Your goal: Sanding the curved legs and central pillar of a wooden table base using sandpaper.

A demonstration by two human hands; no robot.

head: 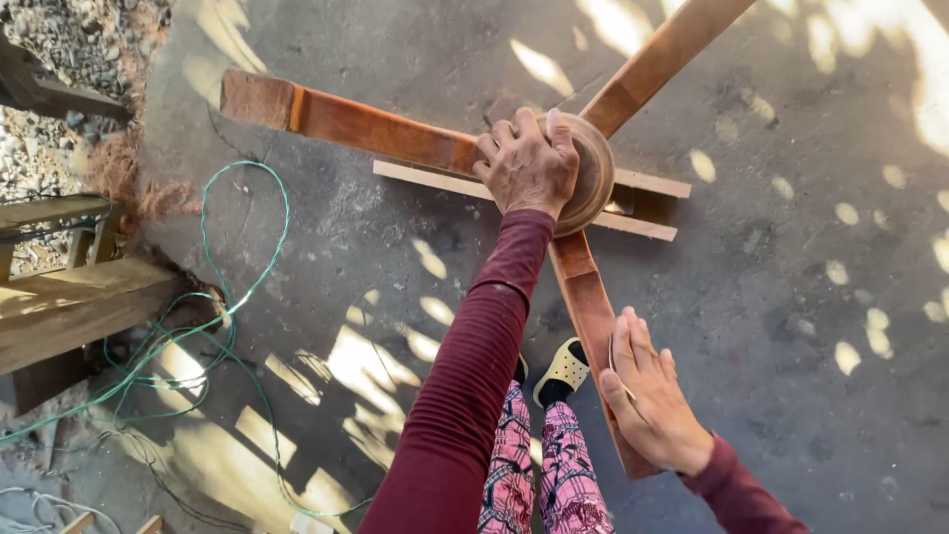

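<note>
hands on wood here: the left hand [527, 163] sits on top of the round wooden hub [591, 178], fingers [506, 133] curled over its far edge and gripping it. three wooden arms [356, 124] spread out from that hub, which rests on a pale slat [643, 183] lying on the concrete floor [791, 326]. the right hand [652, 400] lies flat along the near arm [590, 307], fingers pressed together and stretched out, possibly holding a thin sheet against the wood, hard to tell. a sandalled foot [563, 368] stands just beside that arm. green cord [213, 326] loops across the floor at left.
</note>
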